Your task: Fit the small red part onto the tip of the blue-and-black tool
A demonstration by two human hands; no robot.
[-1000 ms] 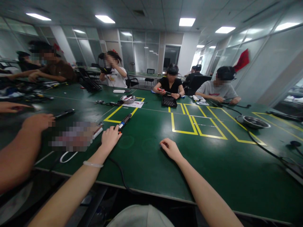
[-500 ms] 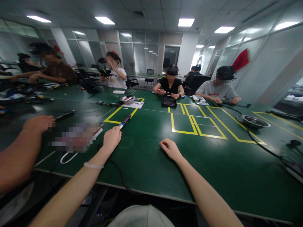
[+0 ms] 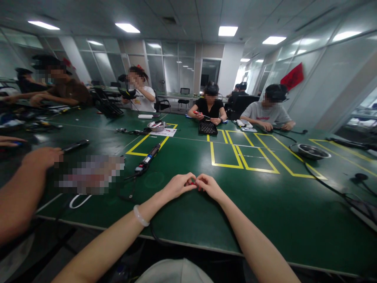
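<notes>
My left hand and my right hand meet over the green table, fingertips pinched together on a small red object between them. What the red piece is cannot be made out. A dark pen-shaped tool with a blue band lies on the table to the left of my hands, its black cord trailing toward the table edge. Neither hand touches the tool.
Yellow tape outlines mark the table ahead. A metal bowl with a cable sits at the right. A neighbour's arm reaches in from the left. Several people sit across the table, one by a black tray.
My left hand let go of the pen-shaped tool and moved right to meet my right hand. The tool now lies on the table. The view shifted slightly.
</notes>
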